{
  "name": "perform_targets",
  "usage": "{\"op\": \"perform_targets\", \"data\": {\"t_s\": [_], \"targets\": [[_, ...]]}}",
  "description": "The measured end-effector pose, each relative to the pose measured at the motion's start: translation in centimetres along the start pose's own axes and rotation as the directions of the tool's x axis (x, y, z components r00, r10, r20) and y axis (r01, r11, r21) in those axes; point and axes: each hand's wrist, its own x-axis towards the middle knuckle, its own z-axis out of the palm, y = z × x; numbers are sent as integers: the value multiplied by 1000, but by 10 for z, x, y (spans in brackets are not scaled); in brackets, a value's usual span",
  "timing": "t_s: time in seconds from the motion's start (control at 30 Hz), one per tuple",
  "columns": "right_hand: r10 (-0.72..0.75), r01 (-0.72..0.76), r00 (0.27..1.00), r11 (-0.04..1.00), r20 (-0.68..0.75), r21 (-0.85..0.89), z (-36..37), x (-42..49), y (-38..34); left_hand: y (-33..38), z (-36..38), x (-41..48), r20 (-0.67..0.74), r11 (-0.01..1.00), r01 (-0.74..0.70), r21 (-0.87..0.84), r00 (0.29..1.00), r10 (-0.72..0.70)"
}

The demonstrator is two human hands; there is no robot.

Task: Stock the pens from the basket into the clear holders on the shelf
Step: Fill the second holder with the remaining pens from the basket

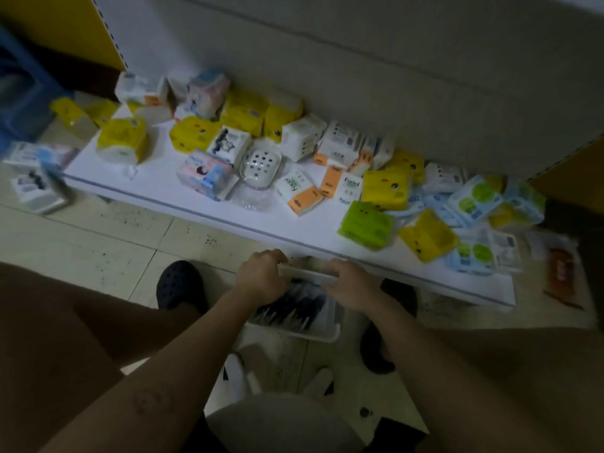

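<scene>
- Basket (295,333): shallow white plastic tray on the tiled floor (98,243), between the person's feet and just in front of the low white shelf (163,186); its far rim lies under both hands.
- Pens (294,309): a loose dark bundle with pale tips, lying flat in the basket, roughly parallel; the view is blurred, so no count is possible.
- Left hand (261,274): fingers curled over the far rim of the basket, gripping it.
- Right hand (353,287): fingers laid on the same rim; whether they close round it or merely rest there cannot be told.
- Handling, judged: pens are light, stiff and smooth, apt to roll and slip against one another; best pinched mid-barrel in a small bunch, tips aligned, not taken by the ends; the basket itself is light and rigid, so a two-handed hold on the rim should keep it level and stop the load sliding to one side.
- Clear holders: none identifiable in view; the shelf carries scattered tissue packs (385,188) only.
</scene>
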Motion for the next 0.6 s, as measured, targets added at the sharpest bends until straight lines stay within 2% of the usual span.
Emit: {"op": "perform_targets", "data": {"t_s": [0.17, 0.3, 0.43, 0.6], "targets": [[110, -115, 978, 993, 175, 21, 30, 30, 22, -29, 46, 21, 168, 993, 118, -14, 979, -114], [109, -126, 951, 991, 290, 40, 72, 55, 41, -61, 95, 45, 265, 987, 163, 4, 951, -158], [111, -143, 960, 984, 258, 107, 88, 59, 35, -77, 132, 59, 371, 977, 214, 15, 906, -204], [174, -238, 943, 948, 285, 211, 96, 53, 37, -96, 160, 63, 401, 971, 237, 45, 885, -235]]}}
